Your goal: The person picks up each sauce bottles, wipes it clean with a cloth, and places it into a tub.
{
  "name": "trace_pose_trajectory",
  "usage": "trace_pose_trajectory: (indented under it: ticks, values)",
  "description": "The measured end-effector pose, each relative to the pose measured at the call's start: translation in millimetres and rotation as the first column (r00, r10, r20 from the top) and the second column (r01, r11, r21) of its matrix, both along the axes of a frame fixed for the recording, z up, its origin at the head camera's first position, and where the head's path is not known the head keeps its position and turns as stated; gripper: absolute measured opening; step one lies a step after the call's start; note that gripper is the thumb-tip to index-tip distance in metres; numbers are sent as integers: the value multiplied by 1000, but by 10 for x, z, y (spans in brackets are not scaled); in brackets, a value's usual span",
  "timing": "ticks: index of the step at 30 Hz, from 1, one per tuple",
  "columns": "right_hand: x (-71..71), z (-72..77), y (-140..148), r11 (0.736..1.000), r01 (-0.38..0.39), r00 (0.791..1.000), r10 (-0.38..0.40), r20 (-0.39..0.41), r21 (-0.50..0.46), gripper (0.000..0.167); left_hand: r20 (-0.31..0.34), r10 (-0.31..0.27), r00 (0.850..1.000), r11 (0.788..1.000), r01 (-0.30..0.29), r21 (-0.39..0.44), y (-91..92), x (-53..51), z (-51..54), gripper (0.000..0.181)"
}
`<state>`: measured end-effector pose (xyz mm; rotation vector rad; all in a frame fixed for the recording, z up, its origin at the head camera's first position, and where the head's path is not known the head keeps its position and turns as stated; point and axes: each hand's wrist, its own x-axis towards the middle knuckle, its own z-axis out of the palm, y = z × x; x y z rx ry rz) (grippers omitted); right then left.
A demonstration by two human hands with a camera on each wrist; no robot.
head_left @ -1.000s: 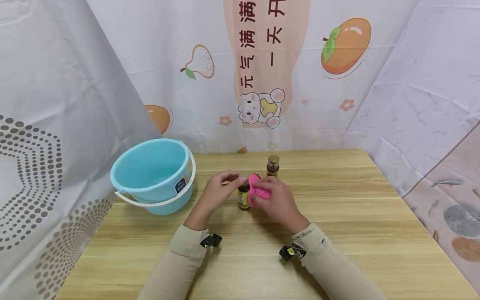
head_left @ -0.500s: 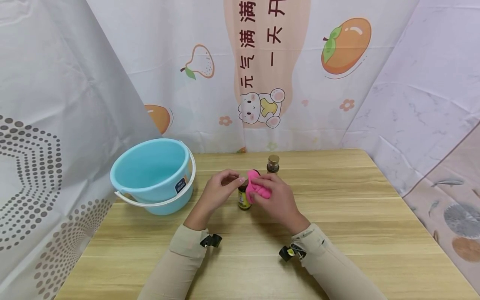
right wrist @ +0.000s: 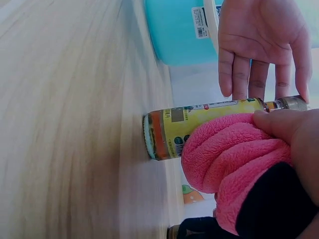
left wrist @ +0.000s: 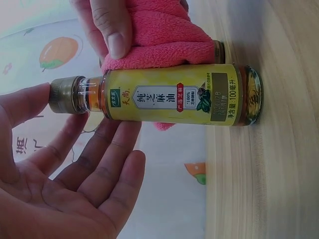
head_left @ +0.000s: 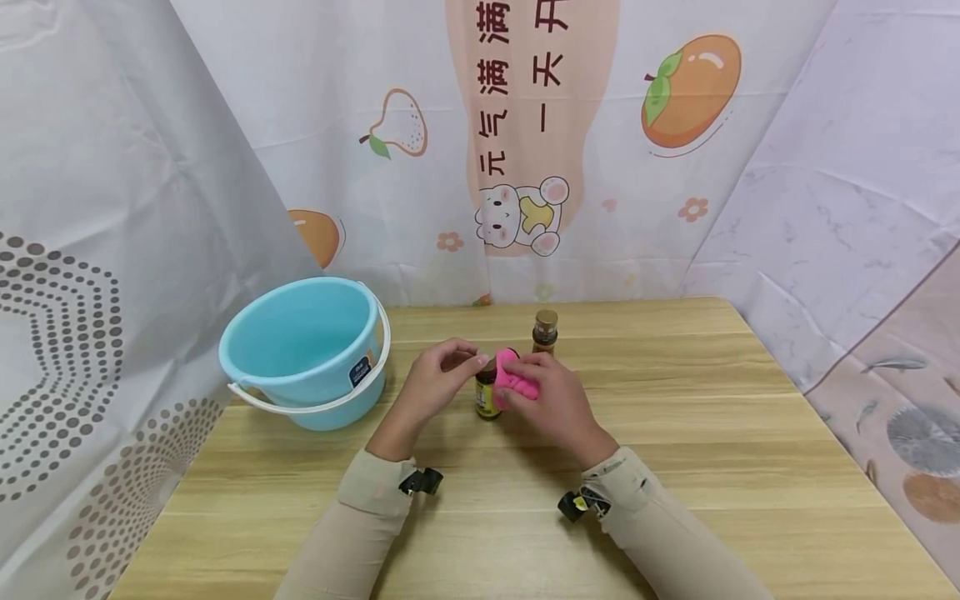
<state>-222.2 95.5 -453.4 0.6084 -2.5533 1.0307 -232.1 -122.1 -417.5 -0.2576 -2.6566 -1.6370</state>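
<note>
A small sesame oil bottle with a yellow label and a metallic cap stands upright on the table. My left hand steadies it at the top, thumb and index finger at the cap, while the other fingers lie loosely behind the neck. Bunched in my right hand is a fluffy pink cloth with a dark patch, pressed against the bottle's side. In the head view the cloth and right hand partly cover the bottle. Just behind the right hand stands a second bottle with a gold-coloured cap, its lower part hidden.
A light blue bucket with a white handle stands on the left of the wooden table. Printed curtains hang behind the table's back edge and along both sides.
The right hand's cloth shifts slightly up, then back down along the bottle's side, its folds changing. The left hand and both bottles stay in place.
</note>
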Motion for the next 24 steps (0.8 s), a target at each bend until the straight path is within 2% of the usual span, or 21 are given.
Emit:
trace_pose_trajectory:
  ticks: [12,24]
  values:
    - [-9,-77,-8,996,29,993,-38,109,88,47,11,-2,1000,1000,2,9,6,2,18,30]
    - [-40,-128,-4,995,15,992,-28,125,100,46,18,9,1000,1000,-9,-8,20,28,26,41]
